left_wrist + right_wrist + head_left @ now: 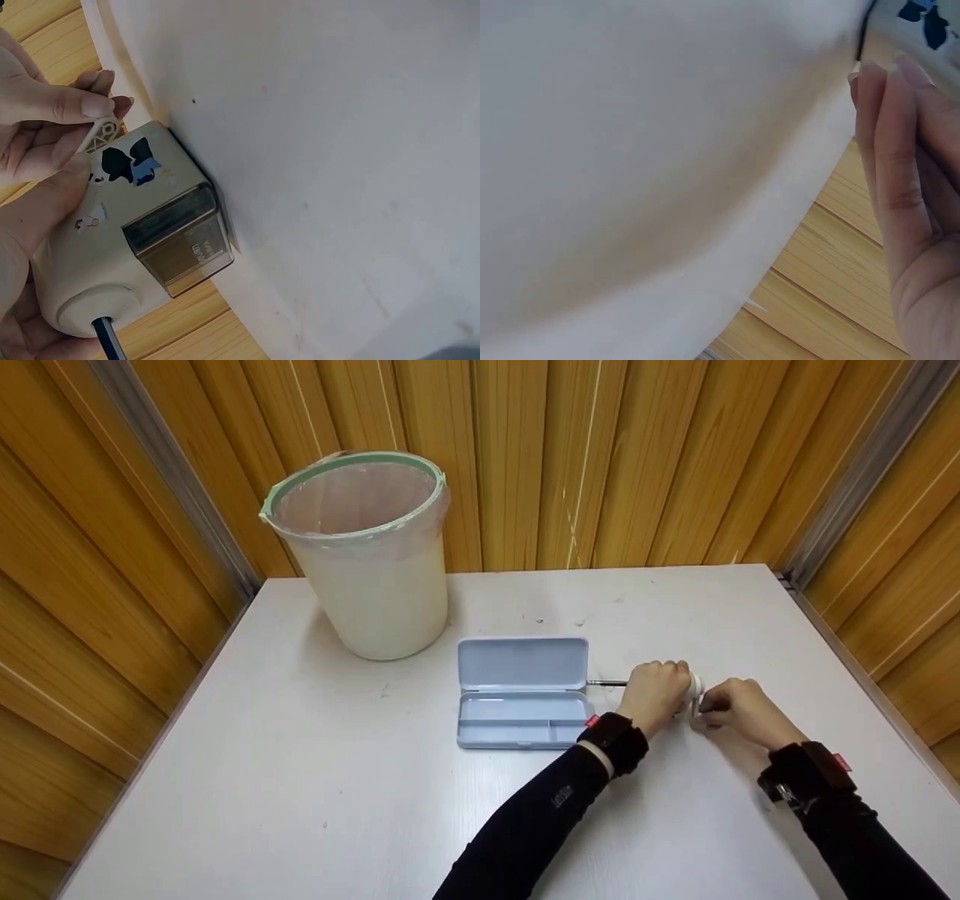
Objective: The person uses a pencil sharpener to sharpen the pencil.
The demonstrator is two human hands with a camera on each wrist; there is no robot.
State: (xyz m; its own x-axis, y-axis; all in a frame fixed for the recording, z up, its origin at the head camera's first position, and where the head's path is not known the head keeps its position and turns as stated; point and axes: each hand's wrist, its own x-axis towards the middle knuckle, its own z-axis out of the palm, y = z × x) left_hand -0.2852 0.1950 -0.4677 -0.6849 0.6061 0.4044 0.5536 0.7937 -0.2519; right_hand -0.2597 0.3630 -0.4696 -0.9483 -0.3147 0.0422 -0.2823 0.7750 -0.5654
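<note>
My left hand (pixel 657 694) grips a white crank pencil sharpener (pixel 176 169) with dark printed figures and a see-through shavings drawer (pixel 184 247). A dark pencil (pixel 607 683) sticks out of the sharpener's round front hole, pointing left in the head view. On the sharpener's other end, my right hand (pixel 742 709) pinches the crank handle (pixel 103 133) between thumb and fingers. In the right wrist view the right hand's fingers (pixel 900 165) are curled together beside the sharpener's corner. Left of the hands lies an opened light blue pencil case (pixel 517 663), its divided tray holding nothing visible.
A tall whitish bin (pixel 375 592) with a green rim and a plastic liner stands at the back left of the white table (pixel 262 780). Wood-patterned panels (pixel 510 465) enclose the back and both sides. Small dark specks lie near the table's back.
</note>
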